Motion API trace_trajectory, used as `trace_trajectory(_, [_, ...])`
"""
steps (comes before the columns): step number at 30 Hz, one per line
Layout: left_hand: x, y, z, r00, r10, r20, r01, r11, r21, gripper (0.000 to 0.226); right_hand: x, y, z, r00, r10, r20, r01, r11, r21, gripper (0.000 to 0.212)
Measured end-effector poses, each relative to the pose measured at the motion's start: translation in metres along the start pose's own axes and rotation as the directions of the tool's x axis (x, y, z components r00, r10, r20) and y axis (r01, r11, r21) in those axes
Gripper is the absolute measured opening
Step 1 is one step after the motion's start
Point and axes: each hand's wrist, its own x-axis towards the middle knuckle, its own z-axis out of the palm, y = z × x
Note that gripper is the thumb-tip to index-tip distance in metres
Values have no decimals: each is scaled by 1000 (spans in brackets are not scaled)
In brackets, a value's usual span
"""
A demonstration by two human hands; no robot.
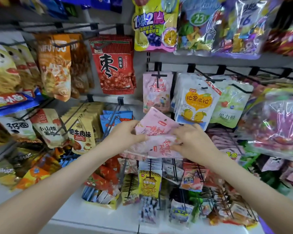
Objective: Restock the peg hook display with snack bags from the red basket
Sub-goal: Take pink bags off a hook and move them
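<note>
I hold a small stack of pink snack bags (156, 132) with red writing in front of the display. My left hand (125, 134) grips the stack's left edge. My right hand (191, 141) pinches its right side, fingers curled over the lower bag. Just above them, matching pink bags (156, 92) hang on a black peg hook (158, 76). The red basket is out of view.
Yellow mango-candy bags (195, 105) hang right of the pink ones, a red jujube bag (114, 65) up left. Bare black hooks (112, 119) jut out by my left hand. More hooks and bags crowd below, above a white shelf edge (91, 218).
</note>
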Motion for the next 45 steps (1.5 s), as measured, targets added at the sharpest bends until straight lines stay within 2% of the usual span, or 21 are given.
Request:
trace_trajectory(1, [0, -4, -3, 998, -26, -62, 23, 998, -58, 17, 0, 8, -3, 994, 103, 39, -108, 980, 169, 20])
trace_trajectory(3, [0, -15, -8, 981, -93, -172, 55, 976, -213, 15, 3, 20, -11, 957, 284, 59, -279, 848, 450, 20])
trace_trajectory(6, [2, -28, -13, 939, -178, -294, 45, 912, -408, 15, 13, 25, -21, 910, 407, 77, -316, 562, 764, 23])
trace_trajectory(9, [4, -36, -16, 900, -248, -360, 31, 858, -513, 15, 27, 18, -27, 895, 431, 117, -263, 296, 918, 27])
trace_trajectory(12, [6, -40, -19, 863, -293, -412, 26, 839, -543, 12, 43, 8, -28, 887, 444, 126, -231, 190, 954, 25])
trace_trajectory(16, [0, -45, -26, 827, -304, -473, 16, 854, -520, 11, 60, 0, -21, 860, 488, 151, -244, 132, 961, 32])
trace_trajectory(22, [-8, -45, -35, 795, -292, -531, -40, 849, -527, 10, 70, -4, -7, 820, 543, 179, -264, 83, 961, 23])
trace_trajectory(25, [-10, -44, -36, 810, -262, -525, -89, 829, -552, 15, 84, -4, 4, 796, 588, 141, -260, 122, 958, 20])
trace_trajectory(29, [-7, -47, -36, 823, -272, -499, -89, 805, -587, 15, 126, -3, 23, 709, 680, 188, -346, 103, 933, 50])
trace_trajectory(34, [-8, -56, -34, 837, -285, -468, -41, 820, -572, 15, 173, 8, 39, 623, 770, 141, -431, 187, 883, 55])
trace_trajectory(36, [-9, -55, -33, 846, -256, -468, -49, 836, -546, 14, 174, 8, 42, 604, 786, 131, -431, 184, 883, 61])
trace_trajectory(37, [-11, -54, -32, 848, -240, -473, -53, 849, -526, 12, 170, 4, 41, 600, 795, 87, -408, 211, 888, 66])
trace_trajectory(38, [-12, -52, -30, 847, -216, -486, -59, 870, -490, 9, 161, -4, 37, 599, 801, 1, -376, 280, 883, 69])
trace_trajectory(39, [-13, -48, -27, 838, -197, -509, -54, 898, -437, 6, 149, -14, 35, 618, 780, -100, -327, 371, 869, 70])
trace_trajectory(40, [-14, -42, -24, 820, -175, -544, -46, 929, -368, 9, 135, -25, 34, 665, 725, -181, -255, 448, 857, 72])
trace_trajectory(41, [-15, -37, -19, 804, -154, -574, -36, 952, -305, 12, 118, -38, 33, 728, 650, -216, -175, 481, 859, 75])
trace_trajectory(42, [-13, -32, -13, 800, -131, -585, -31, 965, -259, 12, 101, -50, 29, 799, 570, -192, -110, 452, 885, 75])
trace_trajectory(43, [-12, -25, -8, 811, -105, -576, -31, 975, -221, 9, 85, -62, 25, 874, 470, -122, -69, 370, 926, 70])
trace_trajectory(45, [-9, -9, 4, 874, -29, -485, -47, 989, -142, 12, 64, -79, 16, 975, 219, 30, -75, 201, 977, 59])
